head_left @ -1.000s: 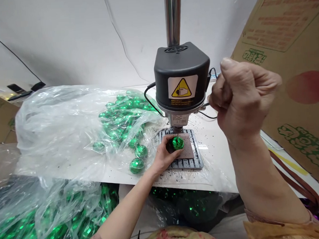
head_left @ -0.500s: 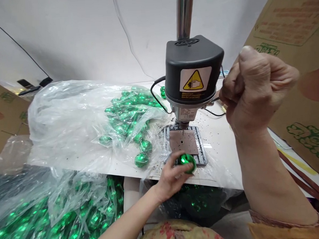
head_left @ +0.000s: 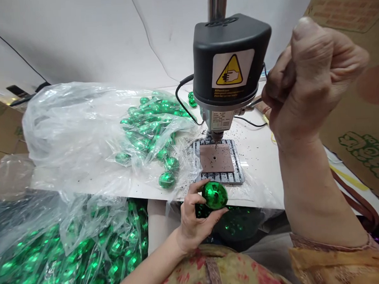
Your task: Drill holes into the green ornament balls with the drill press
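Note:
My left hand (head_left: 198, 211) has its fingers and thumb around a shiny, faceted green ball (head_left: 215, 195), just in front of the table's edge. A small dark spot marks the ball's upper face. Raised at the right, my right hand (head_left: 313, 76) is a fist at the feed lever (head_left: 254, 104) of a black bench drill press (head_left: 231, 63); the grip itself is hidden inside the fist. Under the drill bit (head_left: 216, 144), a brown board (head_left: 220, 161) with one hole lies on the slotted metal base (head_left: 238, 173).
Clear plastic bags (head_left: 68, 135) cover much of the table's left side, with several green balls (head_left: 150, 123) in and beside them. More bagged balls (head_left: 71, 258) lie at lower left. Dark shavings surround the base. A cardboard box (head_left: 363, 120) stands at right.
My left hand has drawn the green ball back from the drill base towards my body, and its dark spot now shows. My right fist stays at the lever. The view has shifted slightly.

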A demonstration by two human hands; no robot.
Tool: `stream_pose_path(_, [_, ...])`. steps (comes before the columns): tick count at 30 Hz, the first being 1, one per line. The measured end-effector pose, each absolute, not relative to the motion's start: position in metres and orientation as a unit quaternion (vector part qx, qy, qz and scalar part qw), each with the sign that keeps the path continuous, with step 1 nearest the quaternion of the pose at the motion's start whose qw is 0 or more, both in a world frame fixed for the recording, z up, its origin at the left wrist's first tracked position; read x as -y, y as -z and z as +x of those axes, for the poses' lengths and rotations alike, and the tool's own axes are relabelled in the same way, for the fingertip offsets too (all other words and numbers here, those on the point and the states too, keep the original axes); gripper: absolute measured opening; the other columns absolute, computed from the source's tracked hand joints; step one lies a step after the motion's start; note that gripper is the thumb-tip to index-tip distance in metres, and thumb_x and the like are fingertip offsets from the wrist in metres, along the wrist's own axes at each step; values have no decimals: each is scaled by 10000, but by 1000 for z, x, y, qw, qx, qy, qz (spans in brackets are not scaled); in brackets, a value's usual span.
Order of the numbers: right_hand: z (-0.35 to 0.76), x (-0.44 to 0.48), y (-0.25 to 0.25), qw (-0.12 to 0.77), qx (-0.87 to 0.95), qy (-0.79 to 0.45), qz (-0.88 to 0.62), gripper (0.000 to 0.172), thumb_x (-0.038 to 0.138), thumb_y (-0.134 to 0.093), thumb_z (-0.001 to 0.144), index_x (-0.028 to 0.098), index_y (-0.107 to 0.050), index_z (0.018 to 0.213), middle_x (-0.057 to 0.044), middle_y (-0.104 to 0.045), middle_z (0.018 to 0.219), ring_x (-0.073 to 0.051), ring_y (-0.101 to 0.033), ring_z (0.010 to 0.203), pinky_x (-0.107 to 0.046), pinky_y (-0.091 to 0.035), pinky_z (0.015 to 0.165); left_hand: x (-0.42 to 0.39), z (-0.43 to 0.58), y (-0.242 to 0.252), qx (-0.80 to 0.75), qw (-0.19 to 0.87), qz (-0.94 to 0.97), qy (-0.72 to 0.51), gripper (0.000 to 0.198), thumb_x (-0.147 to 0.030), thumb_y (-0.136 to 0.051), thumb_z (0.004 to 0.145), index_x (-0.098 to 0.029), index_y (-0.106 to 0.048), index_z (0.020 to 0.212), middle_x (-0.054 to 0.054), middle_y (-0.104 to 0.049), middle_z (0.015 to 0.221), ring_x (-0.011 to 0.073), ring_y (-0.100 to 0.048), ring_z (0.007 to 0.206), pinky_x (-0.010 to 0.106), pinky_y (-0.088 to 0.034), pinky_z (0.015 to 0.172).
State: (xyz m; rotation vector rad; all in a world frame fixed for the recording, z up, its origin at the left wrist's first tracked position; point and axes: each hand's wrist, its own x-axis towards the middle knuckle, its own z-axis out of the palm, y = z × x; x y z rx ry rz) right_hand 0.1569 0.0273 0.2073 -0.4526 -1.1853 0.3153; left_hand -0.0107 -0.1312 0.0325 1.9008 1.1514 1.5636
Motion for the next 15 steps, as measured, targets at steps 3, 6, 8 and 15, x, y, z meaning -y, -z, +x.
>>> stream_pose_path(3, [156, -28, -207, 799, 549, -148, -195, 454, 198, -543, 908, 232, -358, 495, 51, -356, 417, -68, -281, 337, -282, -177, 378, 130, -11, -38, -410, 185, 681, -578, 448, -228, -795, 807, -247, -414, 1041, 103, -620, 1231, 243, -660, 1142, 394, -558, 888])
stream_pose_path(6, [155, -30, -207, 802, 547, -141, -193, 454, 206, -538, 905, 229, -368, 485, 53, -347, 412, -76, -271, 331, -286, -156, 366, 127, -12, -42, -388, 162, 689, -590, 472, -189, -798, 800, -225, -436, 1101, 114, -611, 1240, 232, -646, 1161, 368, -565, 889])
stream_pose_path(8, [155, -32, -206, 803, 548, -139, -187, 453, 203, -539, 901, 231, -373, 481, 52, -346, 408, -80, -264, 325, -292, -153, 358, 126, -12, -45, -377, 152, 698, -590, 475, -174, -788, 810, -217, -454, 1145, 123, -606, 1249, 224, -639, 1168, 352, -569, 887])
stream_pose_path(15, [156, -36, -204, 811, 546, -131, -164, 470, 205, -559, 899, 233, -367, 471, 50, -337, 400, -87, -265, 313, -292, -152, 353, 125, -16, -53, -369, 123, 726, -567, 415, -147, -748, 844, -208, -537, 1195, 136, -591, 1267, 218, -635, 1162, 348, -579, 900])
